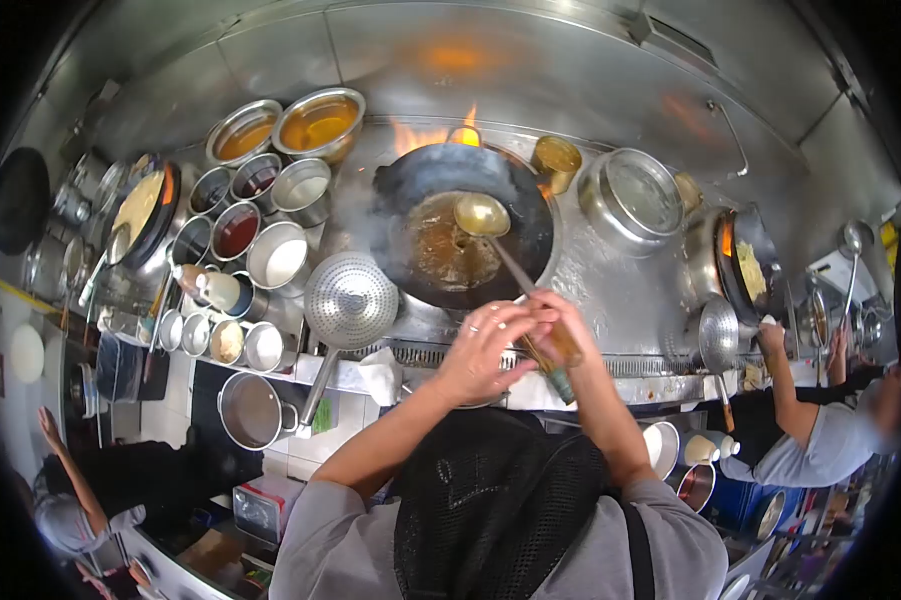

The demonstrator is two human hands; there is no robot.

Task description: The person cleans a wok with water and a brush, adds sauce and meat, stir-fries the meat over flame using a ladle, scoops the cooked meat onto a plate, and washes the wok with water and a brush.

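Observation:
My right hand (565, 328) is wrapped around the handle of a metal ladle (482, 213), whose bowl hangs over the wok. The handle's lower end shows a brown and green grip below my hand. My left hand (485, 350) is open with its fingers apart, just left of the handle; whether its fingertips touch my right hand I cannot tell. Brown, steaming liquid (445, 255) fills the bottom of the dark wok (420, 180) on the burner. Flames (467, 130) rise behind its far rim. Left of the wok lies a perforated strainer (351, 300), its handle pointing toward me.
Several metal pots of sauces and seasonings (278, 255) stand left, with two bowls of amber liquid (318, 122) behind. To the right are a pot of clear liquid (632, 195) and a brass-coloured can (556, 160). Co-workers stand at far right (820, 430) and lower left (80, 500).

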